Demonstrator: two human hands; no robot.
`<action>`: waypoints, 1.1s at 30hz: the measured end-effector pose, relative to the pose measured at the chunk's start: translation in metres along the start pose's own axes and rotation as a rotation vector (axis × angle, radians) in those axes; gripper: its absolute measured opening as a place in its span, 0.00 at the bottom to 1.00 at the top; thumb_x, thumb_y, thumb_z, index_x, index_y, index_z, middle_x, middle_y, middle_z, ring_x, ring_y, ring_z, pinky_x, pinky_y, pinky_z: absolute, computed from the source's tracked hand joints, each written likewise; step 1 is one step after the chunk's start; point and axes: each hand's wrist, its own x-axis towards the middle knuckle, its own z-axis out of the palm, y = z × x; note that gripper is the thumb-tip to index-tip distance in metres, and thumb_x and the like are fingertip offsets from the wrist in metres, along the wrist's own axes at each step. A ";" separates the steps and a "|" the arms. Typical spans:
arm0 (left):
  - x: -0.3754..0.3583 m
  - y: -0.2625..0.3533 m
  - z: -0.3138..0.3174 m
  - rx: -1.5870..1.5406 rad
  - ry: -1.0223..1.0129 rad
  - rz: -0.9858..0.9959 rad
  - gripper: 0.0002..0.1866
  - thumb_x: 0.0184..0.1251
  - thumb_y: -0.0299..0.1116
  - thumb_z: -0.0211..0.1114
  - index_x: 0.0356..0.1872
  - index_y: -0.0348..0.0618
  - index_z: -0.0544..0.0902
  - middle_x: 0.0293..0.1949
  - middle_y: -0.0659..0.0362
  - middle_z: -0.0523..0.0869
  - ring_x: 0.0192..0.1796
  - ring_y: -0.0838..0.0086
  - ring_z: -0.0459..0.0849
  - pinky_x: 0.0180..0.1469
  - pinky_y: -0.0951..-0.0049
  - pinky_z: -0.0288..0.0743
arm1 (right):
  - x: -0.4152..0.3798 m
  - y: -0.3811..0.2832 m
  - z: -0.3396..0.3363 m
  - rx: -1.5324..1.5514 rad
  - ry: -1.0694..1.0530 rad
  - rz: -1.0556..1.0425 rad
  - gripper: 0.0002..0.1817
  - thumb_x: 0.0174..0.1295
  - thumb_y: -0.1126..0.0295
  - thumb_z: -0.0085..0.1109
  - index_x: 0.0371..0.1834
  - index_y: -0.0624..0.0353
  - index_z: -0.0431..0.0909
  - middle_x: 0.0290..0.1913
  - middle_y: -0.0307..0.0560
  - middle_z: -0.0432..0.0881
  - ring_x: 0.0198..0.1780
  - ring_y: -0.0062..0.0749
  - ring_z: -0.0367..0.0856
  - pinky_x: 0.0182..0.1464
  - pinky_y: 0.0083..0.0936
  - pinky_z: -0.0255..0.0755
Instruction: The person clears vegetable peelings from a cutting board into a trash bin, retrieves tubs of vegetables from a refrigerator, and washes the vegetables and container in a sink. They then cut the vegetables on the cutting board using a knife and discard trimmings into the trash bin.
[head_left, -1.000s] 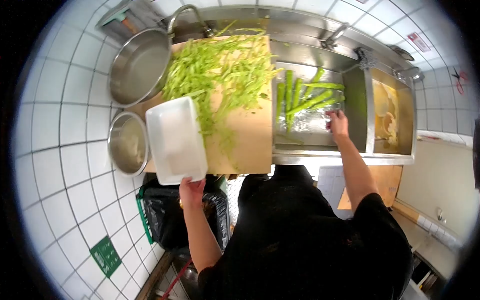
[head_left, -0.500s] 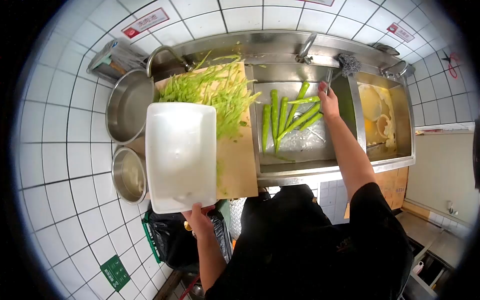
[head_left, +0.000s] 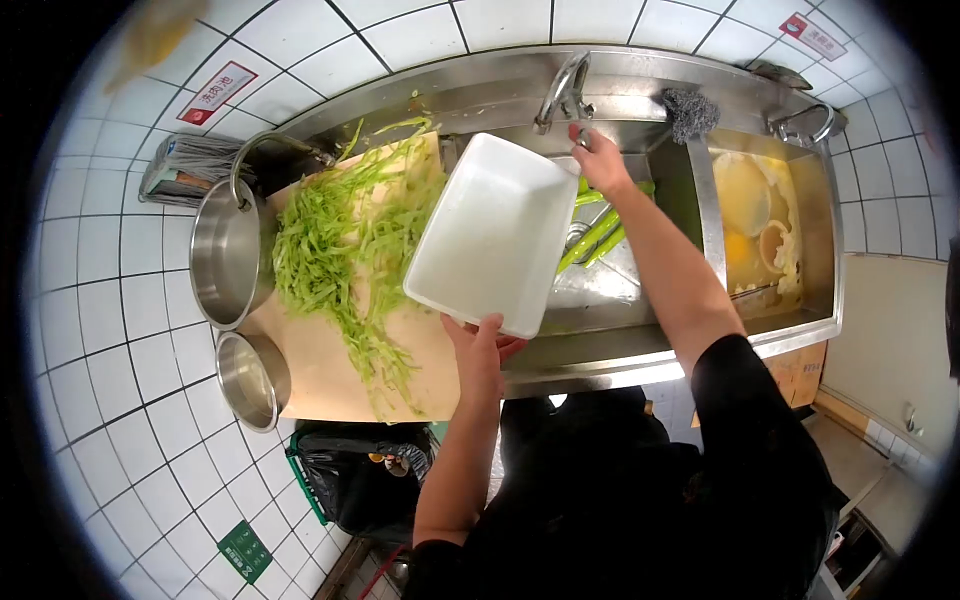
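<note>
Centre of the frame: white tub held one-handed beside a sink tap

Head view. In the middle of the frame, a white tub (head_left: 490, 230) is held up where the chopping board (head_left: 320, 370) meets the sink (head_left: 620, 373), its open side towards the camera. The left hand (head_left: 480, 365) grips its near short end, thumb over the rim; the other fingers are partly hidden beneath. Towards the upper centre, the right hand (head_left: 603, 165) has its fingers closed on the handle of the tap (head_left: 568, 85), close to the tub's upper right corner.

Handling, as judged: the tub looks to be light, fairly stiff plastic, not fragile, with smooth walls likely slippery when wet. One end grip leaves the far end unsupported; added weight would pull it down. Sounder holds are the rims of both short ends, or one rim with a palm under the base.

Surroundings: green shreds (head_left: 310, 245) lie loose on the board, left of centre. Green stalks (head_left: 600, 235) lie in the sink, partly behind the tub. At the left, a large metal bowl (head_left: 222, 255) stands above a smaller metal bowl (head_left: 250, 380) in the frame. A wire scrubber (head_left: 690, 115) sits at the upper right.
</note>
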 end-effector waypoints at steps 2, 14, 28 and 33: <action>0.005 -0.003 0.015 0.013 0.019 -0.005 0.45 0.65 0.26 0.59 0.77 0.51 0.41 0.59 0.46 0.74 0.43 0.57 0.87 0.41 0.61 0.87 | 0.000 0.002 0.000 -0.008 0.279 -0.096 0.23 0.60 0.66 0.58 0.59 0.61 0.78 0.37 0.58 0.84 0.39 0.40 0.81 0.47 0.33 0.74; 0.025 -0.016 0.048 0.025 -0.045 0.009 0.48 0.65 0.24 0.58 0.79 0.54 0.37 0.65 0.45 0.68 0.49 0.56 0.85 0.44 0.59 0.87 | 0.018 0.019 -0.033 -0.225 -0.136 -0.113 0.22 0.61 0.67 0.61 0.59 0.57 0.78 0.40 0.59 0.85 0.40 0.45 0.83 0.48 0.36 0.76; 0.045 -0.049 0.043 -0.049 -0.111 -0.041 0.39 0.63 0.32 0.53 0.75 0.50 0.49 0.66 0.48 0.70 0.56 0.54 0.83 0.45 0.58 0.86 | -0.020 0.040 -0.059 0.223 0.067 -0.005 0.27 0.65 0.72 0.54 0.69 0.61 0.73 0.54 0.49 0.85 0.56 0.28 0.82 0.61 0.24 0.72; 0.041 -0.059 0.041 -0.090 -0.080 -0.083 0.41 0.63 0.30 0.56 0.76 0.50 0.46 0.64 0.48 0.70 0.52 0.54 0.85 0.49 0.55 0.85 | 0.017 -0.002 -0.062 -0.334 -0.223 -0.256 0.33 0.56 0.69 0.56 0.69 0.61 0.72 0.54 0.66 0.83 0.58 0.53 0.82 0.64 0.37 0.73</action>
